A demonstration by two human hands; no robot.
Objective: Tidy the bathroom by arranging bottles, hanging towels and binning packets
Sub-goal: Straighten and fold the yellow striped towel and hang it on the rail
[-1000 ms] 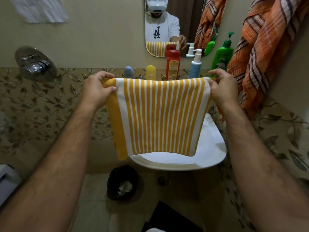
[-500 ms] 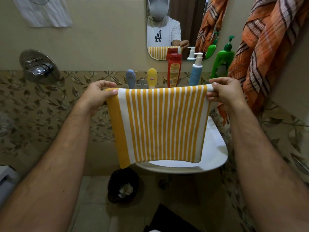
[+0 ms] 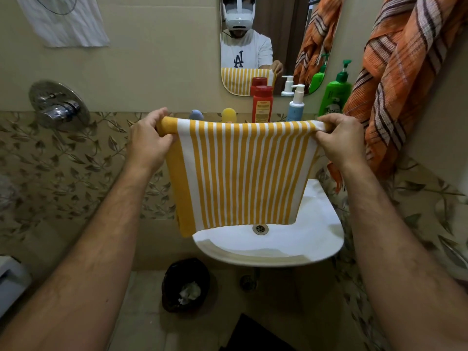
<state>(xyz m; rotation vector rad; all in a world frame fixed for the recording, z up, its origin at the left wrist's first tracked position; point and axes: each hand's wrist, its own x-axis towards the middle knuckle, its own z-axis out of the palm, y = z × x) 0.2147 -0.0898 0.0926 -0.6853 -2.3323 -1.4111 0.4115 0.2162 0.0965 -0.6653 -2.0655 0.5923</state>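
A folded yellow-and-white striped towel (image 3: pixel 240 173) hangs spread out in the air over the white sink (image 3: pixel 316 239). My left hand (image 3: pixel 149 143) grips its top left corner and my right hand (image 3: pixel 340 140) pinches its top right corner. Behind its top edge a row of bottles stands on the ledge: a small blue one (image 3: pixel 197 114), a yellow one (image 3: pixel 229 115), a red one (image 3: pixel 262 103), a light blue pump bottle (image 3: pixel 295 105) and a green pump bottle (image 3: pixel 335 93). An orange checked towel (image 3: pixel 402 79) hangs on the right wall.
A black bin (image 3: pixel 186 285) with crumpled paper inside stands on the floor left of the sink's pipe. A chrome shower valve (image 3: pixel 58 107) sits on the left wall, a white cloth (image 3: pixel 65 21) hangs above it, and a mirror (image 3: pixel 266 41) is over the bottles.
Both hands lowered the stretched towel a little between the earlier frames, then held it level; the sink's drain now shows under its bottom edge.
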